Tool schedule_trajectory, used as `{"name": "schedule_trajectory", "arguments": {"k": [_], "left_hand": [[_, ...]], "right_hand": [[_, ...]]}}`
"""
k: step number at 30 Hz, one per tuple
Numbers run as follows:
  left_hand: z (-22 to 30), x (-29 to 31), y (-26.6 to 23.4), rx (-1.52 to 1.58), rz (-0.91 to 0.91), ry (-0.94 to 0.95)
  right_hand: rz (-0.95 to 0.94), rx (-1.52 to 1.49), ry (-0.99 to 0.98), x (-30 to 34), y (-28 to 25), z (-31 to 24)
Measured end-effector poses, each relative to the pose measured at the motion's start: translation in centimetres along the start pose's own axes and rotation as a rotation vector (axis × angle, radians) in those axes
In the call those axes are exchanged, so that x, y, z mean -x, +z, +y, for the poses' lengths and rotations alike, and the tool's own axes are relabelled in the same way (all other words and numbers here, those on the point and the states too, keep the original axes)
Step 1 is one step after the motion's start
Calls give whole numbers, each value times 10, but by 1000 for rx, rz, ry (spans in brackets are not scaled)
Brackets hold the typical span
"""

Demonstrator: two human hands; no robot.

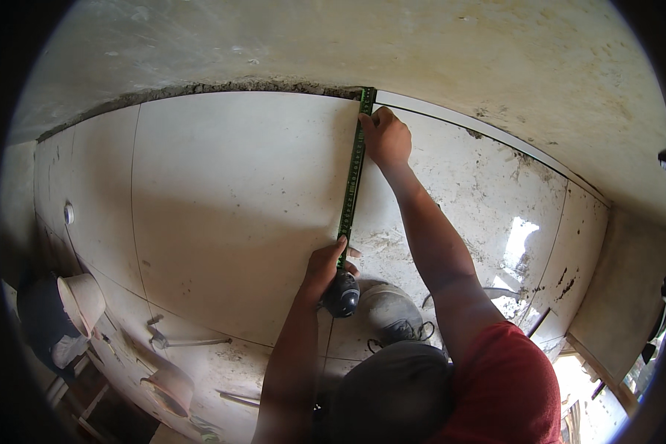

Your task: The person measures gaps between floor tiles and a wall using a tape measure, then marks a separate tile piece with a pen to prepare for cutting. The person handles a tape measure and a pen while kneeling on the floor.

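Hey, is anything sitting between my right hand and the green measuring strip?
No, nothing visible: your right hand touches the green measuring strip near the wall. Between there and your left hand, the strip shows uncovered over the white floor tiles, with nothing lying across it.

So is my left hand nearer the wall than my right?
No, the right hand grips the tape measure by the wall; the left hand is farther back.

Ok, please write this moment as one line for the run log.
left hand: holds tape measure near its case | right hand: on its far part, near wall | tape measure: extended over white tiles
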State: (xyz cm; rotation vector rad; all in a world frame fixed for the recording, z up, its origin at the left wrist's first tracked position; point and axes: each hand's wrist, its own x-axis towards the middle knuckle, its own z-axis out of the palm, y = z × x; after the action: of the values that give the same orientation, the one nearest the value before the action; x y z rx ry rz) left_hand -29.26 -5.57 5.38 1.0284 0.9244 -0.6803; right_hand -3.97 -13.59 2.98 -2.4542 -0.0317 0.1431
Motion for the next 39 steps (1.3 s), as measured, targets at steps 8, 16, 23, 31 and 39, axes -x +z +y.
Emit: {"name": "schedule_trajectory", "arguments": {"k": [8, 16, 23, 31, 39], "left_hand": [[-4, -3, -2, 10, -1, -9], [-1, -1, 0, 4, 4, 6], [6, 4, 3, -35, 17, -7], [4, 12, 4, -69, 43, 56], [0, 64, -83, 61, 241, 217]], "right_hand": [[11, 10, -3, -1, 2, 0], [-57, 5, 16, -1, -3, -2], [-54, 15, 28, 0, -5, -4], [-12, -23, -1, 2, -4, -3], [-22, -278, -296, 47, 8, -38]]}}
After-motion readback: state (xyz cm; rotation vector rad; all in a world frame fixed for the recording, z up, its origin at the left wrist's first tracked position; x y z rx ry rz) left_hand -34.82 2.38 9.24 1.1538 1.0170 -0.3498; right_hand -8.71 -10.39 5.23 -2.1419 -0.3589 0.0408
